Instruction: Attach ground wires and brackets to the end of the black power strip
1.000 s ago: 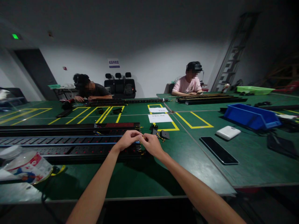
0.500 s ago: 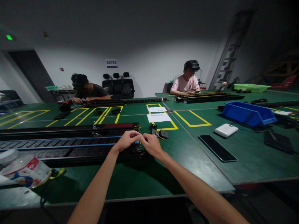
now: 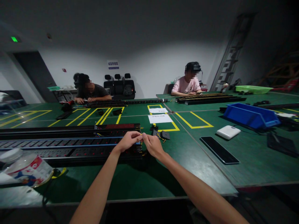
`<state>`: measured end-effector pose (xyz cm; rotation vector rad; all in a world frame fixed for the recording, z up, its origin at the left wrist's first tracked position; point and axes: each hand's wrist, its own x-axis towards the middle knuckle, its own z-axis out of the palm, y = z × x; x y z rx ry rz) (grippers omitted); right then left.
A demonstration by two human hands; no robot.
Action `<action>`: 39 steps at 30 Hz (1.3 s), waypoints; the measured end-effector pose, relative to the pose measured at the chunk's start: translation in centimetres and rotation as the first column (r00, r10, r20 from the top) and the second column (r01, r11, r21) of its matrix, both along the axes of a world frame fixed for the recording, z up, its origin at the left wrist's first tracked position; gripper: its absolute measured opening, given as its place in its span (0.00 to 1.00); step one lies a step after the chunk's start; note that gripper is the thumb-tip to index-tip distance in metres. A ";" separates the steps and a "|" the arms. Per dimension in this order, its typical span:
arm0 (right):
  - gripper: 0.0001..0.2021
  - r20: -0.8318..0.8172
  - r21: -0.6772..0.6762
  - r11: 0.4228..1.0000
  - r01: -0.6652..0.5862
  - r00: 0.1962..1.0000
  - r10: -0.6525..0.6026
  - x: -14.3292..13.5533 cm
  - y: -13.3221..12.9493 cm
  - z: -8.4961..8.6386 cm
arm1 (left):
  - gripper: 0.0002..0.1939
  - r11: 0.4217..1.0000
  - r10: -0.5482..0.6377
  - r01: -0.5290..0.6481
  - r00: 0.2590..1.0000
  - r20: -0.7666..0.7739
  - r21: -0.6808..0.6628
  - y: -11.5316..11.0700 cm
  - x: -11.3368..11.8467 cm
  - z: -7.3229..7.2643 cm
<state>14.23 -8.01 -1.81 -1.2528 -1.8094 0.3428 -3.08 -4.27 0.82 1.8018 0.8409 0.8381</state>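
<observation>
My left hand [image 3: 128,141] and my right hand [image 3: 152,145] meet at their fingertips over the right end of a long black strip [image 3: 93,152] with rows of sockets and small red dots. The fingers of both are pinched together; whatever lies between them is too small to make out. Blue edging runs along the strip, and wires show at its end under my hands. Just beyond my right hand lie small black parts [image 3: 165,135] with a yellow wire. Behind the socket strip is another long black profile [image 3: 70,128].
A clear jar [image 3: 30,171] stands at the left front. To the right are a black phone [image 3: 219,150], a white box-shaped device [image 3: 228,132] and a blue bin [image 3: 252,116]. Paper sheets [image 3: 159,119] lie ahead. Two people sit across the green table [image 3: 130,183].
The whole view has shifted slightly, so things appear a little further right and lower. My hands keep nearly the same pose, fingertips together.
</observation>
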 end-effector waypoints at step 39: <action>0.25 0.323 0.136 0.987 0.091 0.937 -0.131 1.3 0.0 2.4 | 0.20 0.999 0.032 -0.031 0.999 0.040 -0.028 0.3 -0.1 -0.3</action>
